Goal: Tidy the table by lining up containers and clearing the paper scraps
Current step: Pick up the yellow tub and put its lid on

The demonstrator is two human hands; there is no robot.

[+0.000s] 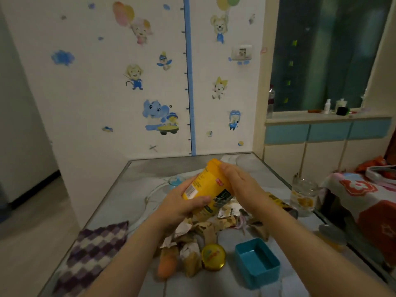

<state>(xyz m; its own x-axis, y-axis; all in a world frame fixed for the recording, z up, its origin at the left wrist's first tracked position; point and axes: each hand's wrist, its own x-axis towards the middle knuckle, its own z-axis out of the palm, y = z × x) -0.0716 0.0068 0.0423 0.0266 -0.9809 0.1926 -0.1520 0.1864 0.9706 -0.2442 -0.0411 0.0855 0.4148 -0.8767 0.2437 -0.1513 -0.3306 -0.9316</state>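
both hands up over the middle of the table (137,189), holding one yellow jar (205,185) between them. jar is tilted, lid end pointing away and up, base end toward the person, clear of the tabletop.

left hand (182,209) wraps the lower body of the jar from beneath; thumb curls across the label, fingers hidden behind it. firm grip.

right hand (240,185) lies along the jar's right side near the lid end, fingers fairly straight and close together, pressed flat against it. cannot tell whether the thumb hooks round the far side.

directly under the jar and hands: a heap of paper scraps (201,230), brown and white, crumpled, spread toward the near edge. an orange piece (167,264) lies at the near left of the heap. just beside it, a small round gold lid (213,257), flat on the table. right of that, a teal box (257,262), open top.

glass (303,196) stands upright near the right edge, apart from the heap. checked cloth (94,251) lies on the near left corner.
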